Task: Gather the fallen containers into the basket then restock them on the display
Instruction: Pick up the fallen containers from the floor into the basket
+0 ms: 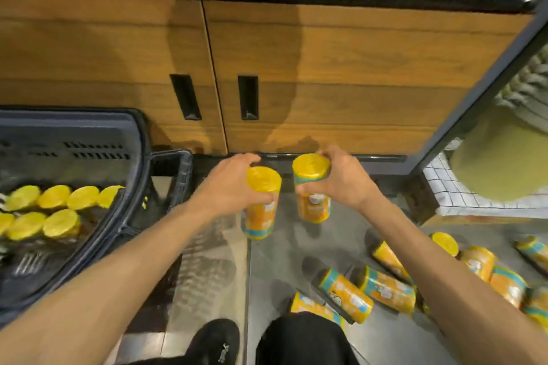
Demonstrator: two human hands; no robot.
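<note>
Down near the grey floor point(275, 261), in front of the wooden cabinet doors point(326, 68), we have a container in each hand. Our left hand point(234, 184) wraps round the upper part of a yellow-lidded canister point(261, 204), fingers curled over the far side and thumb on the near side, just under the lid. Its orange body with a teal band hangs below the hand, tilted a little. Our right hand point(341, 178) grips a second canister point(312, 187) the same way, fingers over the far rim of the lid and thumb pressed on the label. The two canisters are side by side, near each other but not touching; we cannot tell whether their bases rest on the floor.

At the left stands the dark plastic basket point(139, 139). Inside it, upright canisters point(53, 197) sit in two rows, yellow lids up and packed close together.

At the lower right, fallen canisters point(345, 295) lie on their sides on the floor, several touching or overlapping, while one shows its yellow lid towards us. Some are partly hidden behind our right forearm.

At the bottom edge we see a black shoe point(213, 341) and a knee in black cloth point(299, 338). Each cabinet door has a black recessed handle close to the seam between them.
</note>
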